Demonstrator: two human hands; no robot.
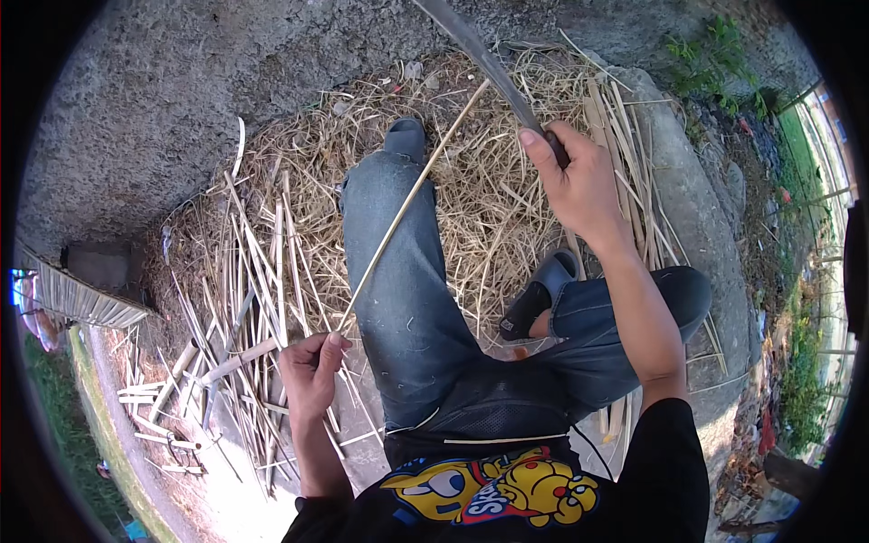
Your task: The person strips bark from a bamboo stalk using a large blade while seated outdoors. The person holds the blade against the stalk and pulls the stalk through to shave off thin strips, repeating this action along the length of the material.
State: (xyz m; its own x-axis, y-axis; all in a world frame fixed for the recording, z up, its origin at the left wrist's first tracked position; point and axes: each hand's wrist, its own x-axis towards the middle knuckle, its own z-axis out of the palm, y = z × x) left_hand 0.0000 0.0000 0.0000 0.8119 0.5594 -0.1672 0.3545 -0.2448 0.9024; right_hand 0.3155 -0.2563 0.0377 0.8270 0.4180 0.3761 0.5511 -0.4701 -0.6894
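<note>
Left hand [312,366] clenched on the near end of a thin bamboo strip [412,195], which runs up across the left knee to the knife [493,68]. Right hand [579,181] grips the knife handle, blade touching the strip's far end (contact point hard to see). Cut sticks [244,299] piled just beside the left hand.

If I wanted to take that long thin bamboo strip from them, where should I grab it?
Probably mid-length, where the bamboo strip crosses above the jeans-clad leg. Its near end is pinched in the left hand, and its far end meets the long knife blade held by the right hand. Come from the person's left side, away from the blade, pinching it across its narrow width.
</note>
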